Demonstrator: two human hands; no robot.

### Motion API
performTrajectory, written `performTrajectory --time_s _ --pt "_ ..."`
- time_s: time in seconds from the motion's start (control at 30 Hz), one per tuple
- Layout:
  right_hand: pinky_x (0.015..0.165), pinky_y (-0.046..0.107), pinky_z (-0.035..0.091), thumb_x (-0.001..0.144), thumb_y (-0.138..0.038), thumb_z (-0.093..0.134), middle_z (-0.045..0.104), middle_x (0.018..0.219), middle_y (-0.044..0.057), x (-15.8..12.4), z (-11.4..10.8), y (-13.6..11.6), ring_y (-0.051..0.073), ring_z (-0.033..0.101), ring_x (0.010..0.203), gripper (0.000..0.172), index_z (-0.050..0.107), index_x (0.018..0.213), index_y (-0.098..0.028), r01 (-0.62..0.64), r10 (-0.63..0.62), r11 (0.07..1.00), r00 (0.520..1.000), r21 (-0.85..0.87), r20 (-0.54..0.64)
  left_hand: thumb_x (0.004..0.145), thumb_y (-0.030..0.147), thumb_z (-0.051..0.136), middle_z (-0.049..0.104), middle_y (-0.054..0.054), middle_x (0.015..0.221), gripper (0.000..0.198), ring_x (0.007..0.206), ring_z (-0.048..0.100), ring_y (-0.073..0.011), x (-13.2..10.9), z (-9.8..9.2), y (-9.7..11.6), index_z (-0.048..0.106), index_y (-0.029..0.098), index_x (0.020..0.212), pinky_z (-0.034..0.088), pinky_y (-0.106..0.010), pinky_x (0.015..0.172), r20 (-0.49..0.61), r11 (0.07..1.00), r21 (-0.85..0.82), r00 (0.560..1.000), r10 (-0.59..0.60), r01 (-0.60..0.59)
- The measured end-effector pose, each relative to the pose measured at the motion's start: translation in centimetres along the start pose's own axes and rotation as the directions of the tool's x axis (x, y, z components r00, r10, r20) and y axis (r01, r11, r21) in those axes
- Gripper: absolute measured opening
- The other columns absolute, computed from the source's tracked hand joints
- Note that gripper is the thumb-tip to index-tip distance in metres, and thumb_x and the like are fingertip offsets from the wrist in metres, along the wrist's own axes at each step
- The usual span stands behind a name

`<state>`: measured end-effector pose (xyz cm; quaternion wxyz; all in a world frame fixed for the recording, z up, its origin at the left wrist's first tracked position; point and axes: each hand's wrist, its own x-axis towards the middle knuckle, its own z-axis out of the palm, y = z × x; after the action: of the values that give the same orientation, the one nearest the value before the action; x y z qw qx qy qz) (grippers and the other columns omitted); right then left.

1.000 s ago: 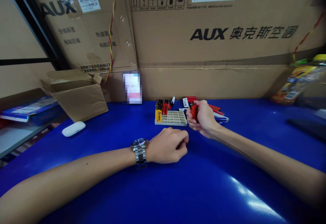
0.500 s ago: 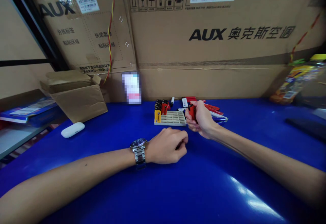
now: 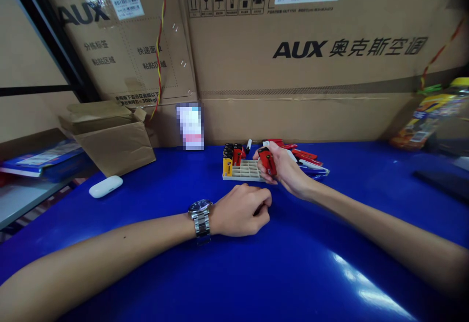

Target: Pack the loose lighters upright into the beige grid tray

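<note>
My right hand grips a red lighter with a black top, held upright over the right end of a pale gridded tray. Several yellow lighters and red lighters stand in the tray's left part, while the grid cells to their right show no lighters. In front of the tray, my left hand rests on the table, curled into a loose fist with a wristwatch at the wrist. No object shows between its fingers.
Behind my right hand lie loose red lighters and a blue-and-white packet. A white lighter-like piece sits behind the tray. Left are a white case, an open carton and a phone; a bottle stands right.
My right hand has moved slightly left and turned, bringing the red lighter over the tray's right end with more of its side showing. My left hand stays put.
</note>
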<state>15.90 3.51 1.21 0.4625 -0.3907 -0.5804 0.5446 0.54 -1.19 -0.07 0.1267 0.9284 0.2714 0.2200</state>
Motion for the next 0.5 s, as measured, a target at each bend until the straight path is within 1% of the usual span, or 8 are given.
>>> performTrajectory --time_s 0.07,0.1,0.17,0.27,0.33,0.43,0.5 --pt "0.038 0.021 0.032 0.085 -0.042 0.046 0.049 0.059 -0.005 0.0 0.0 0.1 0.009 0.044 0.043 0.020 0.043 0.081 -0.023 0.126 -0.125 0.991 0.992 -0.054 0.027 0.076 0.010 0.050 0.056 0.002 0.063 0.009 0.055 0.047 -0.0107 0.0 0.0 0.0 0.056 0.015 0.080 0.038 -0.024 0.059 0.001 1.000 0.004 1.000 0.002 -0.002" --pt "0.042 0.022 0.036 0.085 -0.040 0.049 0.051 0.062 -0.005 0.0 -0.1 0.1 0.010 0.048 0.048 0.017 0.043 0.085 -0.024 0.179 -0.177 0.978 0.984 -0.106 0.033 0.076 0.010 0.049 0.057 0.002 0.063 0.010 0.055 0.047 -0.0107 0.0 0.0 -0.1 0.056 0.015 0.081 0.039 -0.024 0.059 0.003 1.000 0.006 1.000 0.003 -0.003" --pt "0.050 0.024 0.042 0.084 -0.037 0.052 0.057 0.072 -0.002 0.1 -0.3 0.0 0.012 0.054 0.060 0.016 0.048 0.091 -0.023 0.269 -0.265 0.928 0.963 -0.258 0.050 0.077 0.010 0.049 0.057 0.002 0.064 0.010 0.055 0.048 -0.0106 0.0 0.0 -0.1 0.055 0.016 0.082 0.039 -0.024 0.059 0.005 1.000 0.011 1.000 0.007 -0.007" --pt "0.058 0.027 0.046 0.080 -0.039 0.058 0.062 0.086 0.003 0.5 -0.7 -0.5 0.016 0.057 0.072 0.022 0.060 0.092 -0.020 0.365 -0.373 0.805 0.924 -0.467 0.078 0.077 0.010 0.049 0.057 0.002 0.064 0.009 0.055 0.048 -0.0104 0.0 0.0 -0.1 0.055 0.016 0.081 0.039 -0.023 0.059 0.007 1.000 0.012 1.000 0.012 -0.012" --pt "0.059 0.029 0.046 0.078 -0.041 0.061 0.064 0.084 0.004 0.9 -0.8 -0.8 0.017 0.057 0.071 0.025 0.064 0.091 -0.019 0.397 -0.399 0.769 0.910 -0.502 0.109 0.077 0.010 0.049 0.056 0.002 0.064 0.009 0.055 0.048 -0.0101 0.0 0.0 -0.1 0.054 0.016 0.081 0.039 -0.023 0.058 0.012 1.000 0.007 1.000 0.011 -0.011" --pt "0.059 0.030 0.047 0.078 -0.042 0.062 0.063 0.074 0.003 1.8 -0.7 -0.8 0.016 0.056 0.064 0.027 0.064 0.090 -0.018 0.418 -0.394 0.767 0.906 -0.487 0.158 0.077 0.010 0.048 0.056 0.002 0.064 0.008 0.054 0.047 -0.0100 -0.1 -0.1 -0.1 0.054 0.016 0.081 0.038 -0.023 0.058 0.014 1.000 0.003 1.000 0.007 -0.007" --pt "0.059 0.031 0.048 0.077 -0.042 0.063 0.062 0.072 0.002 2.4 -0.4 -0.5 0.015 0.056 0.061 0.027 0.063 0.088 -0.018 0.429 -0.402 0.752 0.900 -0.500 0.168 0.077 0.011 0.049 0.056 0.002 0.063 0.008 0.054 0.047 -0.0102 -0.1 -0.1 0.0 0.054 0.016 0.080 0.037 -0.023 0.057 0.012 1.000 0.003 1.000 0.004 -0.004"
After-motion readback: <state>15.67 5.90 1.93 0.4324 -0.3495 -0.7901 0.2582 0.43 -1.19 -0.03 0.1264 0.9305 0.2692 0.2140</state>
